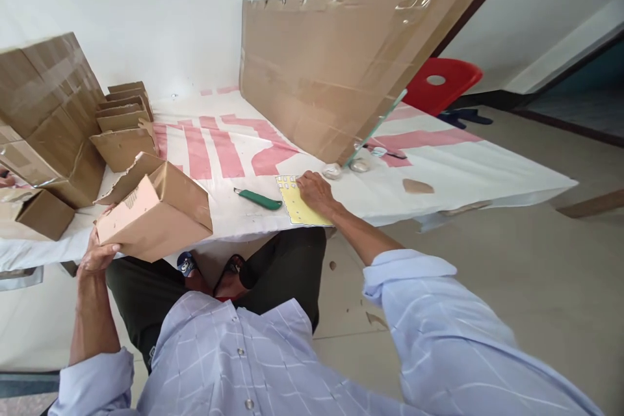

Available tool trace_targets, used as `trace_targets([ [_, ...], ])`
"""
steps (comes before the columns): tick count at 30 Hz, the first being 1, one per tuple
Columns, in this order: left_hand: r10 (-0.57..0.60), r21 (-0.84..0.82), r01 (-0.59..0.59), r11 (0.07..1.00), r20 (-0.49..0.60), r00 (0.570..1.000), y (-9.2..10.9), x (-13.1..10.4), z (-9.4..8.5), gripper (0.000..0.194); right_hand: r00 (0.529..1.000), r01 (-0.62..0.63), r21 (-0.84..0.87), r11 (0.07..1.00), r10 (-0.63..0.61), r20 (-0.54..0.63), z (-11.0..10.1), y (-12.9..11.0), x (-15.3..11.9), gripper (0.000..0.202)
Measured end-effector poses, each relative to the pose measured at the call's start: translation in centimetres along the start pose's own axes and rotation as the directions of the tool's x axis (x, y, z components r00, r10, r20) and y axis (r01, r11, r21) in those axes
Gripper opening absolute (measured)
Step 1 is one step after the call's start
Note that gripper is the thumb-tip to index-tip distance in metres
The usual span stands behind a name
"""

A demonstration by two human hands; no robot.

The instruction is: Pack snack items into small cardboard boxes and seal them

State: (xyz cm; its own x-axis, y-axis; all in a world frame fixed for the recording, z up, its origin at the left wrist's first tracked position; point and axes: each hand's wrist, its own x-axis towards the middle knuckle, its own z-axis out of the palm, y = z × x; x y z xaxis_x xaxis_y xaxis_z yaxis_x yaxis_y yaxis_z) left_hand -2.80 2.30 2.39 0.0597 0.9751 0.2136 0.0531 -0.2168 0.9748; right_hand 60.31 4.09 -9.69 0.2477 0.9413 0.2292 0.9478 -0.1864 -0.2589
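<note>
My left hand (97,253) grips a small open cardboard box (156,214) by its left end, thumb on the near side, and holds it tilted at the table's front edge. A torn-edged flap stands up on the box. My right hand (316,192) rests on a yellow sheet (297,205) with small white labels along its top. Its fingers are bent and pressed together at the labels; whatever is under the fingertips is hidden. Between the hands lies a green utility knife (258,199), its tip pointing left.
Large cardboard boxes (49,110) and several folded cardboard pieces (124,120) stand on the left. A big cardboard panel (331,71) leans at the back. Tape rolls (332,171), scissors (385,152) and a cardboard scrap (418,186) lie to the right. A red chair (443,88) stands behind.
</note>
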Motion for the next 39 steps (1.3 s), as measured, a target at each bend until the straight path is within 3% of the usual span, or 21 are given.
trace_targets([
  [3, 0.0, -0.011, 0.0, 1.0, 0.028, 1.0, 0.4, 0.0, 0.2, 0.128, 1.0, -0.017, 0.004, 1.0, 0.017, -0.009, -0.4, -0.2, -0.1, 0.038],
  [6, 0.027, 0.132, -0.036, 0.991, 0.076, 0.997, 1.4, 0.5, 1.1, 0.129, 0.997, -0.03, 0.025, 0.999, 0.031, -0.064, -1.2, -1.3, 0.0, 0.042],
  [10, 0.071, 0.384, -0.14, 0.913, 0.188, 0.98, 2.4, 1.5, 2.8, 0.123, 0.983, 0.123, 0.107, 0.987, -0.106, -0.153, -1.8, -5.4, -0.2, 0.038],
  [13, 0.031, 0.404, -0.133, 0.905, 0.249, 0.968, 2.6, 1.7, 3.7, 0.124, 0.971, 0.238, 0.094, 0.967, -0.237, -0.029, -1.5, -9.0, -0.9, 0.032],
  [16, -0.005, 0.283, -0.075, 0.956, 0.272, 0.962, 2.5, 1.3, 4.0, 0.117, 0.944, 0.288, 0.007, 0.958, -0.285, 0.166, -1.0, -11.5, -1.7, 0.03],
  [20, -0.039, 0.256, 0.003, 0.967, 0.135, 0.99, 2.5, 0.7, 4.5, 0.084, 0.928, 0.296, -0.087, 0.951, -0.265, 0.26, -0.7, -12.2, -2.6, 0.021],
  [24, -0.071, 0.244, 0.058, 0.968, 0.045, 0.996, 2.0, 0.8, 5.3, 0.078, 0.953, 0.245, 0.006, 0.969, -0.242, 0.179, -1.0, -12.1, -3.2, 0.02],
  [27, -0.089, 0.195, 0.082, 0.977, 0.029, 0.996, 1.1, 1.2, 5.5, 0.076, 0.982, 0.18, 0.262, 0.948, -0.19, 0.015, -1.6, -13.0, -3.5, 0.025],
  [29, -0.079, 0.193, 0.066, 0.979, 0.061, 0.995, 0.4, 1.3, 5.4, 0.075, 0.986, 0.167, 0.466, 0.869, -0.159, -0.057, -2.1, -14.1, -3.8, 0.03],
  [34, -0.051, 0.268, -0.001, 0.963, 0.189, 0.981, -0.2, 0.8, 4.7, 0.096, 0.988, 0.123, 0.764, 0.633, -0.151, -0.034, -4.2, -17.5, -5.6, 0.038],
  [39, -0.108, 0.264, 0.017, 0.964, 0.337, 0.935, 0.8, -0.1, 4.2, 0.134, 0.962, 0.258, 0.757, 0.601, -0.231, -0.145, -6.6, -19.7, -7.3, 0.035],
])
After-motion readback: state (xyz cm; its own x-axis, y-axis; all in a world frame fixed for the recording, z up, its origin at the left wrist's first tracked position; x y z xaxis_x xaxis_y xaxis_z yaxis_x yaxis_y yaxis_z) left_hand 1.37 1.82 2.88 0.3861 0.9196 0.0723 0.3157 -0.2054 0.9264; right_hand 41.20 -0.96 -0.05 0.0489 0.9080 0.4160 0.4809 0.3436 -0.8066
